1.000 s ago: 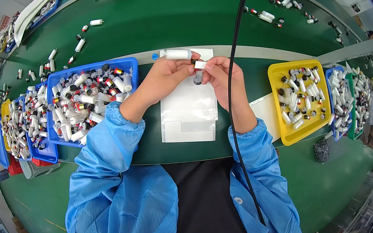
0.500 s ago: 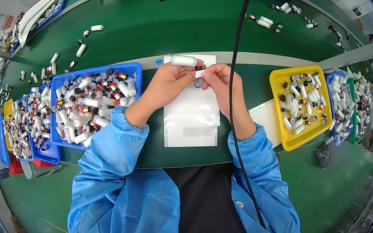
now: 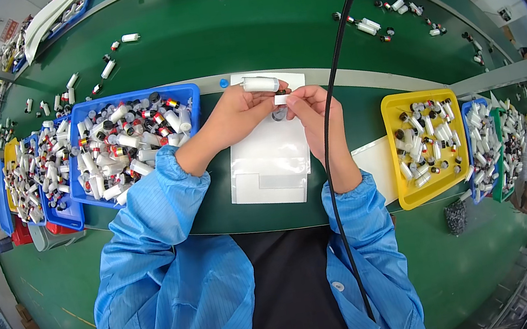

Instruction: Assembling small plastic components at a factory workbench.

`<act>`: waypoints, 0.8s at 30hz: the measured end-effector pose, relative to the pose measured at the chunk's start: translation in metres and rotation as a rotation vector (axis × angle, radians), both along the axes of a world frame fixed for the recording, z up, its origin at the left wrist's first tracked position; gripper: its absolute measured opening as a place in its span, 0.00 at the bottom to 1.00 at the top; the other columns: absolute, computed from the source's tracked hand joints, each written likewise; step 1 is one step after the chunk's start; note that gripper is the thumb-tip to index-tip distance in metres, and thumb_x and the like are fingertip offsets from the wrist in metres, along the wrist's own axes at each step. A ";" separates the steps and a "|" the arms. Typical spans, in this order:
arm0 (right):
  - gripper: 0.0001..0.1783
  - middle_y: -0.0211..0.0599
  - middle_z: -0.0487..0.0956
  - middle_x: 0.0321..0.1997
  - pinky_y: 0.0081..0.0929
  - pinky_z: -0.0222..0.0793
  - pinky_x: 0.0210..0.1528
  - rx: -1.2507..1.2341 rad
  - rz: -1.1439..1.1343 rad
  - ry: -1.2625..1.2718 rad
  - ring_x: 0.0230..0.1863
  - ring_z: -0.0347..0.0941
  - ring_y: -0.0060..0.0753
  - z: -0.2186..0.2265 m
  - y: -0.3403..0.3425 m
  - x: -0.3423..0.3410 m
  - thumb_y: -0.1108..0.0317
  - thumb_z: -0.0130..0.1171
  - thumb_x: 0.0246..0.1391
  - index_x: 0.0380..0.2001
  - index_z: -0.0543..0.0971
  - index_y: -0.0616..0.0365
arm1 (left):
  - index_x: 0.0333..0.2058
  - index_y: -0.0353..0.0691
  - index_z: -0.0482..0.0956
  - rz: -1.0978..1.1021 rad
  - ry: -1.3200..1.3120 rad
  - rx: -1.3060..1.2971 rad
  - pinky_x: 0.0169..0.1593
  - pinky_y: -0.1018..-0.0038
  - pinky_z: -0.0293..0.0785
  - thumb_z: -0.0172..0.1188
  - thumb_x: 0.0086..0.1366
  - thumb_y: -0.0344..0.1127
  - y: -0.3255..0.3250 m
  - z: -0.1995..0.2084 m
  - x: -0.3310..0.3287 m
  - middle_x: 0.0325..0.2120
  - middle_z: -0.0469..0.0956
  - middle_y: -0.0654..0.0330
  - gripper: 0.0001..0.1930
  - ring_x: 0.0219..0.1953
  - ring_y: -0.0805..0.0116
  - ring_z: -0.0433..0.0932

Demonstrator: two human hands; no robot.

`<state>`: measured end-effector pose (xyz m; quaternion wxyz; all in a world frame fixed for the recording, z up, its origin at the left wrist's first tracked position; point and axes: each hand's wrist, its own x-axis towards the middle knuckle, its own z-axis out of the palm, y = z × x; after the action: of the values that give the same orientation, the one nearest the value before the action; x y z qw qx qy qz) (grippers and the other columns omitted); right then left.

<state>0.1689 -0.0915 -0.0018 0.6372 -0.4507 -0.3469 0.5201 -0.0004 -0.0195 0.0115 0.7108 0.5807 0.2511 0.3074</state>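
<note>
Over a white sheet [image 3: 268,164] on the green table, my two hands meet. My left hand [image 3: 227,122] is closed around a white tube with a clear end [image 3: 260,84], which lies crosswise above its fingers. Between the fingertips of both hands is a small dark-topped piece with a white band [image 3: 281,99]. The thumb and fingers of my right hand [image 3: 319,104] pinch that piece from the right. Just below it is a clear round end [image 3: 279,115], partly hidden by the fingers. A small blue cap [image 3: 224,83] lies beyond my left hand.
A blue tray [image 3: 195,96] heaped with white tubes and caps stands at left, more trays beside it. At right is a yellow tray [image 3: 405,202] with similar parts. A black cable [image 3: 332,77] hangs across the view. Loose tubes lie on the green belt [image 3: 191,33] beyond.
The loose parts on the far belt have shifted slightly left. My hands keep nearly the same grip, with small finger movements at the banded piece.
</note>
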 end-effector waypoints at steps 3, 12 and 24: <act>0.05 0.28 0.79 0.29 0.15 0.67 0.35 -0.017 -0.040 -0.055 0.30 0.72 0.16 -0.002 0.000 -0.002 0.74 0.64 0.59 0.36 0.79 0.63 | 0.55 0.31 0.75 -0.006 0.065 0.025 0.53 0.74 0.77 0.55 0.69 0.22 -0.002 0.005 0.001 0.49 0.79 0.58 0.16 0.49 0.72 0.79; 0.12 0.32 0.77 0.40 0.19 0.69 0.40 0.093 -0.163 -0.335 0.37 0.72 0.20 -0.016 -0.001 -0.001 0.72 0.68 0.55 0.41 0.78 0.61 | 0.53 0.32 0.77 -0.039 0.070 0.058 0.45 0.76 0.77 0.58 0.69 0.26 0.002 0.009 -0.001 0.40 0.83 0.61 0.15 0.43 0.76 0.80; 0.17 0.34 0.79 0.39 0.28 0.72 0.35 -0.079 0.032 -0.329 0.32 0.73 0.24 -0.011 -0.019 0.007 0.62 0.62 0.61 0.47 0.78 0.62 | 0.50 0.34 0.81 0.300 0.003 0.156 0.52 0.74 0.78 0.62 0.63 0.21 0.019 0.031 -0.011 0.43 0.84 0.52 0.15 0.46 0.68 0.82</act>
<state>0.1756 -0.1109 -0.0130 0.5453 -0.5488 -0.4328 0.4627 -0.0114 0.0000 0.0426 0.6092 0.5908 0.3115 0.4276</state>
